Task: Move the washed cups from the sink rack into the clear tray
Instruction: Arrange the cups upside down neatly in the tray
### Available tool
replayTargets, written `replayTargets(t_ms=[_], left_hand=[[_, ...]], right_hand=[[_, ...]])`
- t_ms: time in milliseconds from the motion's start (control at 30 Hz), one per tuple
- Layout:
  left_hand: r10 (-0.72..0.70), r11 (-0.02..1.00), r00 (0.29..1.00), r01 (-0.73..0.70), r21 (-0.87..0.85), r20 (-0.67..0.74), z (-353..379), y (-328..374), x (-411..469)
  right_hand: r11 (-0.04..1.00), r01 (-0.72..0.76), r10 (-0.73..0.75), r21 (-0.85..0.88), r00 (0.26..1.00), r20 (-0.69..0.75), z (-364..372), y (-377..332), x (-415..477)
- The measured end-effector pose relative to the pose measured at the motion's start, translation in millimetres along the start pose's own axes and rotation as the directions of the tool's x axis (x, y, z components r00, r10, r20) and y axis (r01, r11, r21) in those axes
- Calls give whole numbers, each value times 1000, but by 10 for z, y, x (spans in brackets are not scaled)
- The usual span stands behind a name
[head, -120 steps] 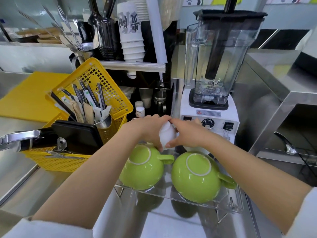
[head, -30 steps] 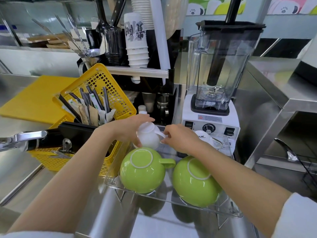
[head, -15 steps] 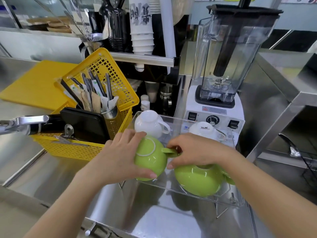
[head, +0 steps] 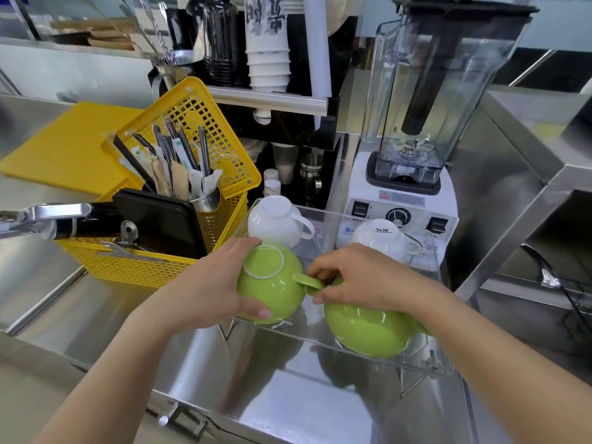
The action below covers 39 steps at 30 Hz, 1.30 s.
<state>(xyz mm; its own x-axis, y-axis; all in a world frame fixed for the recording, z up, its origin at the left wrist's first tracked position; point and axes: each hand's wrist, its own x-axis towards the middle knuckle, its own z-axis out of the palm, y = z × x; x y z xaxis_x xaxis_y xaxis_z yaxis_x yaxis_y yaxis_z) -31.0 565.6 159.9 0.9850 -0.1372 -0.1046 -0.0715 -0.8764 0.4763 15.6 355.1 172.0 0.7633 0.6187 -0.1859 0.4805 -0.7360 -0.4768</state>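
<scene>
The clear tray (head: 445, 368) stands on the steel counter and holds several upside-down cups. Two white cups sit at its back, one on the left (head: 275, 219) and one on the right (head: 381, 237). My left hand (head: 208, 290) wraps the left green cup (head: 272, 283), which is tilted at the tray's front left corner. My right hand (head: 358, 277) pinches that cup's handle. A second green cup (head: 368, 331) lies upside down at the front right, partly under my right wrist.
A yellow basket (head: 153, 267) with a cutlery holder and a black tray sits left of the clear tray. A blender (head: 413, 123) stands behind it. A faucet handle (head: 48, 216) juts in from the left. Stacked paper cups (head: 267, 43) hang behind.
My hands set the white cup down at the tray's back left, then moved forward onto the left green cup, which is now tilted.
</scene>
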Motion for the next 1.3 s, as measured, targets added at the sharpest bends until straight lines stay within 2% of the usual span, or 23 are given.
replayTargets(t_ms=[167, 233, 333, 400, 433, 633, 867, 933, 1067, 1200, 1300], left_hand=[[6, 1000, 1000, -5, -29, 15, 13, -53, 11], [44, 998, 999, -43, -43, 22, -4, -63, -12], [37, 971, 990, -68, -228, -137, -110, 37, -39], [18, 962, 962, -90, -256, -272, -177, 77, 55], [20, 963, 956, -96, -251, -292, -205, 91, 135], [116, 987, 988, -126, -101, -102, -86, 110, 595], [111, 993, 986, -116, -30, -126, 7, 38, 680], [102, 995, 986, -104, -10, -131, 17, 32, 682], [141, 990, 961, -138, 29, -237, 49, 124, 598], [275, 959, 908, -284, 18, -316, 132, 368, 428], [379, 915, 884, -403, -33, -274, 276, 568, 286]], right_hand=[[1000, 20, -20, -11, 1000, -12, -8, 14, -10], [999, 35, -34, 12, 997, -74, -34, 22, -41], [995, 49, -24, 92, 965, -260, -132, 60, -43], [994, 23, 16, 109, 938, -346, -205, 110, 38], [993, 5, 36, 116, 934, -355, -230, 136, 101], [992, -125, 119, -14, 970, -211, -210, 189, 475], [972, -93, 75, -214, 993, -91, -122, 199, 477], [985, -95, 75, -145, 987, -139, -151, 174, 399], [995, -50, 74, 81, 943, -326, -298, 215, 157], [961, -19, 152, 275, 868, -473, -407, 396, -220], [930, -4, 186, 367, 867, -463, -375, 540, -548]])
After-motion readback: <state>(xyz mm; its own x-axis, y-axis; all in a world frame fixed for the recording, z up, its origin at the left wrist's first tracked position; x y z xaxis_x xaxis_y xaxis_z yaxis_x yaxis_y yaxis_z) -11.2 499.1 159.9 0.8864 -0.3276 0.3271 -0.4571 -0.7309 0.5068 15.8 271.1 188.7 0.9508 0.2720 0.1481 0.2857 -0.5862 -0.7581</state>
